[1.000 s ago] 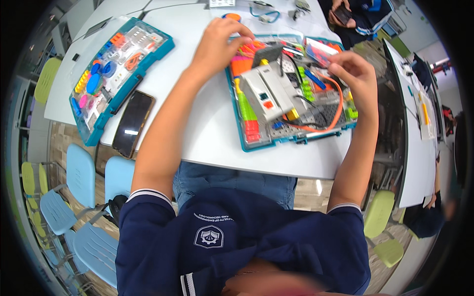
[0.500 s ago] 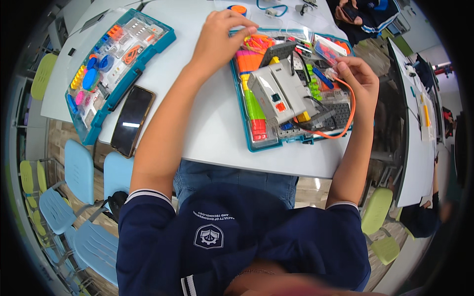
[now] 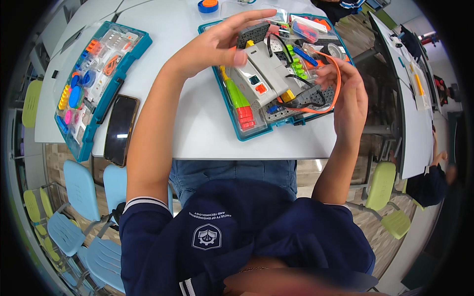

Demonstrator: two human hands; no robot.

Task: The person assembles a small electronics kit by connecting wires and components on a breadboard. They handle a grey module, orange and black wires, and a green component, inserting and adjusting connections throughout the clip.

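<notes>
A grey controller block (image 3: 261,74) with black cables lies tilted over the parts in a teal-edged tray (image 3: 237,126). A dark grey studded plate (image 3: 253,34) stands at its far end. My left hand (image 3: 212,47) is open beside the block, its thumb over the near-left side and its fingers stretched over the plate. My right hand (image 3: 348,91) is at the tray's right side, fingers loosely curved and apart. An orange cable (image 3: 337,81) loops across those fingers; I see no firm grip on it. Green and red pieces (image 3: 239,101) lie left of the block.
A second teal case (image 3: 86,140) of sorted parts lies on the left, with a phone (image 3: 121,129) next to it. A small clear box (image 3: 304,30) and a grey wheel (image 3: 333,51) sit in the tray. A blue-and-orange round piece (image 3: 208,5) stands beyond. Chairs (image 3: 81,190) flank the table.
My left hand has moved from the tray's far-left corner to the controller block. My right hand has left the small clear box and come nearer, to the orange cable. The view has shifted slightly.
</notes>
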